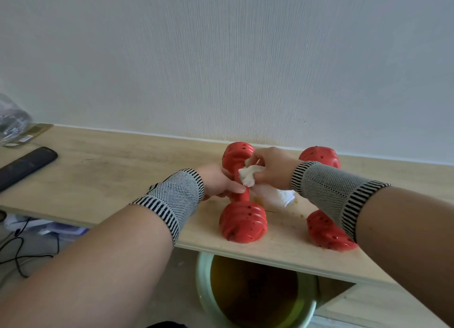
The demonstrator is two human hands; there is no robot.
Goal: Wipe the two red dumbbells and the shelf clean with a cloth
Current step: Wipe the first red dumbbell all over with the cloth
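Two red dumbbells lie on the light wooden shelf [118, 170], both pointing away from me. My left hand [218, 182] grips the handle of the left dumbbell [242, 223] from the left side. My right hand [270, 168] is closed on a white cloth [247, 176] and presses it against the same handle near the far head; a loose end of the cloth trails onto the shelf. The right dumbbell [326, 234] lies beside it, its handle hidden behind my right wrist. Small crumbs or stains dot the shelf between the dumbbells.
A black remote [27, 166] lies at the left of the shelf, with a plastic bag [13, 121] behind it against the wall. Below the shelf's front edge stands a pale green bucket [204, 276]. Black cables run over the floor at the lower left.
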